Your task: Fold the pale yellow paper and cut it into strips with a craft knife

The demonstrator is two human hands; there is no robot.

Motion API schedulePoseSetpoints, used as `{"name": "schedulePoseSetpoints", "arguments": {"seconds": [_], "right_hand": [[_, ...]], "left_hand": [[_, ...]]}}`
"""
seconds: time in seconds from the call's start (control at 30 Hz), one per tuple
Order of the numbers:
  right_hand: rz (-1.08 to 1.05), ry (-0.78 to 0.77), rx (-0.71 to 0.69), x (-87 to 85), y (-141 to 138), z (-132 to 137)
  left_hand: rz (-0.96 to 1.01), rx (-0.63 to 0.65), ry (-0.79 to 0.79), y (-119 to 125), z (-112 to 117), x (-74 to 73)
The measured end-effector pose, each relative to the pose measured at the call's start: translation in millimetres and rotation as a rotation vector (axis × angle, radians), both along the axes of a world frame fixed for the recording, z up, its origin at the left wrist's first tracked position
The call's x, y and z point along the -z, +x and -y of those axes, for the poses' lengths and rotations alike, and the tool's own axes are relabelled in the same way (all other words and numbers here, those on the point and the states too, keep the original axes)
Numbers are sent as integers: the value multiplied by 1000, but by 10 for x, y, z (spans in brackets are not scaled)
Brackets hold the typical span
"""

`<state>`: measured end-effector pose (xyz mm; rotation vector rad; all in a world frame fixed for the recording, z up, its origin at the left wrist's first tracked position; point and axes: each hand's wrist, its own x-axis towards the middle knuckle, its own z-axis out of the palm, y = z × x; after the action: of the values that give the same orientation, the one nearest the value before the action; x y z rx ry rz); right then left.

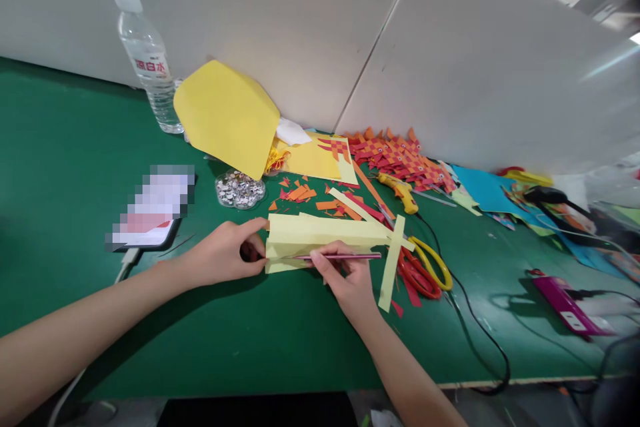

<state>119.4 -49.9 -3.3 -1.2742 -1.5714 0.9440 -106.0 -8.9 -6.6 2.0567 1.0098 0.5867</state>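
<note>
A folded sheet of pale yellow paper (325, 230) lies just above the green table. My left hand (225, 255) is closed on its left edge, thumb below and fingers above. In my right hand (350, 280) is a slim dark-pink pencil (364, 256), lying almost level across the lower part of the paper, its tip pointing left. Two loose pale yellow strips lie beside the paper: one strip (392, 267) crosses the end of the other (357, 205). Under them, scissors with red handles (419, 279) and yellow handles (434, 260) rest on the table.
A phone (155, 210) lies left, its cable attached. Behind are a water bottle (150, 67), a yellow sheet (227, 120), a dish of googly eyes (240, 189), red-orange woven paper fish (395, 157) and a yellow glue gun (399, 192). A magenta power strip (567, 307) sits right.
</note>
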Motion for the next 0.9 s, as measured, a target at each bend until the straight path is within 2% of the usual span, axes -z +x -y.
{"name": "schedulePoseSetpoints", "arguments": {"seconds": [0.27,0.9], "right_hand": [[-50,-40,-23,-4,-131,21],[-83,-121,8,14,-134,9]], "left_hand": [[18,10,6,0,13,-17],[9,27,8,-38,-6,12]]}}
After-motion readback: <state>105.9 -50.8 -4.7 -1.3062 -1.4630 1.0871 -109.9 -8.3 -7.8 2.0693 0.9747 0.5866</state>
